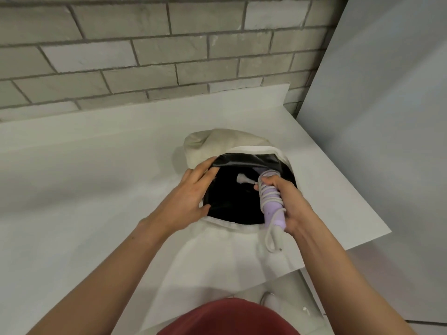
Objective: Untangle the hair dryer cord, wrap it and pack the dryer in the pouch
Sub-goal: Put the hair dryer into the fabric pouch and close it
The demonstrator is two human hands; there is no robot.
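Observation:
A cream cloth pouch [217,141] with a black lining lies on the white table, its mouth wide and facing me. My left hand [191,192] grips the left rim of the mouth and holds it apart. My right hand [287,204] grips the lilac handle of the hair dryer [272,211], with the white cord [268,197] coiled round the handle. The dryer's head is hidden inside the dark opening. The white plug [243,179] sticks out inside the pouch. A loop of cord hangs below the handle's end.
The white table [84,189] runs left along a grey brick wall [145,56]. Its right edge slants off near my right wrist, beside a pale panel [387,117]. A white cloth flap [217,257] spreads toward my red-clothed body.

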